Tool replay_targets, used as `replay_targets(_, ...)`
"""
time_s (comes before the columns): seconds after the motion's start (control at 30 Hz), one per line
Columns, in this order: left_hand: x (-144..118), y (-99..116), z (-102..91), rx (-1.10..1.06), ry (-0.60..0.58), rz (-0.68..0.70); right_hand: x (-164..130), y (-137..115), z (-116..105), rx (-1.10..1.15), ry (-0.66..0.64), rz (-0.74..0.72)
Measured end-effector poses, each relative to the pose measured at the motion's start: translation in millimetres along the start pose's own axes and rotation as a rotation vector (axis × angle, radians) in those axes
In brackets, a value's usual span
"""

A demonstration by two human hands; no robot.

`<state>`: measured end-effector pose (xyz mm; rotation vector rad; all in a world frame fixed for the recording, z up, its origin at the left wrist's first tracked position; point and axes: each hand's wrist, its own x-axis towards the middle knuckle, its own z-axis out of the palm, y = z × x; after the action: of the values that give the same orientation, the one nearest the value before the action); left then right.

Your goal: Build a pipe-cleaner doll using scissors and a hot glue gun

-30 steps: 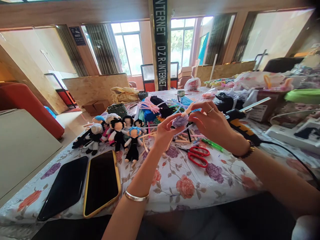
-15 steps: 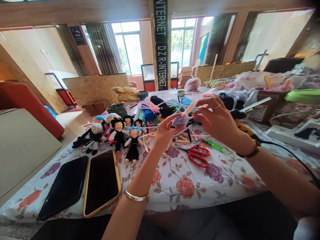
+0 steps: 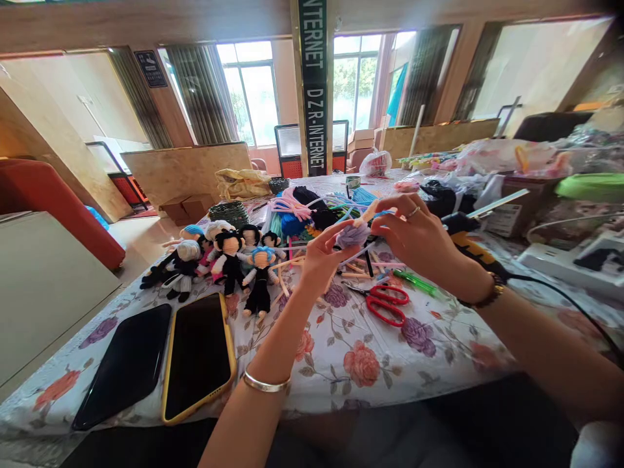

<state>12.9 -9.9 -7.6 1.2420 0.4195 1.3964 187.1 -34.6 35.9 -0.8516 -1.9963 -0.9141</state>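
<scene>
My left hand (image 3: 322, 255) is closed around a lavender fuzzy pipe-cleaner doll piece (image 3: 353, 235), held up above the table. A peach-coloured part sticks up from its top right. Fingers of my right hand (image 3: 422, 240) are bent and pinched together at the right side of the same piece; what exactly lies between the fingertips is partly hidden. Below the hands lie red-handled scissors (image 3: 387, 304) and a green pen-like tool (image 3: 416, 283). Loose pipe-cleaner lengths (image 3: 358, 275) are scattered under and behind the piece.
Several finished dolls (image 3: 229, 260) stand at the left, behind a yellow-cased phone (image 3: 199, 357) and a black phone (image 3: 127, 364). Bundles of coloured pipe cleaners (image 3: 297, 214) lie farther back. A black-and-yellow corded tool (image 3: 470, 247) is beyond my right hand, near a white power strip (image 3: 575, 257).
My right hand has moved slightly left and down, its fingers closing in on the lavender piece. My left hand stays almost where it was.
</scene>
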Motion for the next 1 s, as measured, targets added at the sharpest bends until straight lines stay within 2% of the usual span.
replay_targets(0.27,0.0,1.3,0.8,0.018,-0.007,0.006,-0.3,-4.3,1.4,0.014,-0.008,0.035)
replay_targets(0.5,-0.4,2.0,1.7,0.041,0.002,-0.002,-0.5,1.6,-1.0,0.064,-0.007,0.044)
replay_targets(1.0,0.4,-2.9,-2.1,0.096,-0.01,0.007,-1.4,-5.9,1.8,-0.047,-0.004,-0.006)
